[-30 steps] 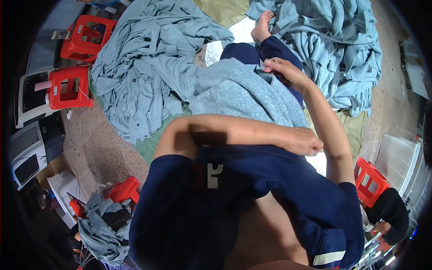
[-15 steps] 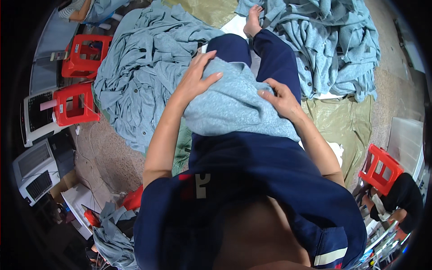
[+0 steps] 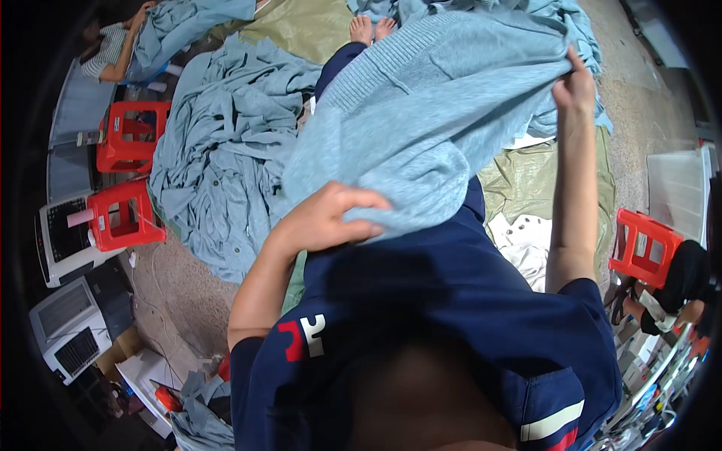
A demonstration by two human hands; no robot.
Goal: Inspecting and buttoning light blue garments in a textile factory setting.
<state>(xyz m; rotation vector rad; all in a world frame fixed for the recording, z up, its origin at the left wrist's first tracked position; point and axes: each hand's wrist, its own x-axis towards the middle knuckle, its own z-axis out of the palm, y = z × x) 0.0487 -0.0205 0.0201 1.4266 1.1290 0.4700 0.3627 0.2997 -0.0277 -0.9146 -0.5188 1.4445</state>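
Note:
A light blue knit sweater (image 3: 451, 98) is spread above my lap, its ribbed band along the far left side. My right hand (image 3: 576, 84) pinches its edge at the upper right, arm stretched out and fabric pulled taut. Close to my waist, my left hand (image 3: 331, 216) grips the near lower part of the sweater between thumb and fingers; some of those fingers are hidden. Below the sweater are my dark blue trousers (image 3: 475, 204), and my bare feet (image 3: 370, 28) show past its far edge.
Heaps of similar buttoned knits (image 3: 218, 150) lie left and beyond the sweater on a green sheet (image 3: 519, 177). A white garment (image 3: 523, 240) is right of my lap. Red stools (image 3: 124, 214) stand at both sides. A person (image 3: 113, 52) handles blue fabric at the far left.
The sweater was bunched on my lap and is now opened out. My right hand has lifted its edge far to the right and away; my left hand has come nearer my waist.

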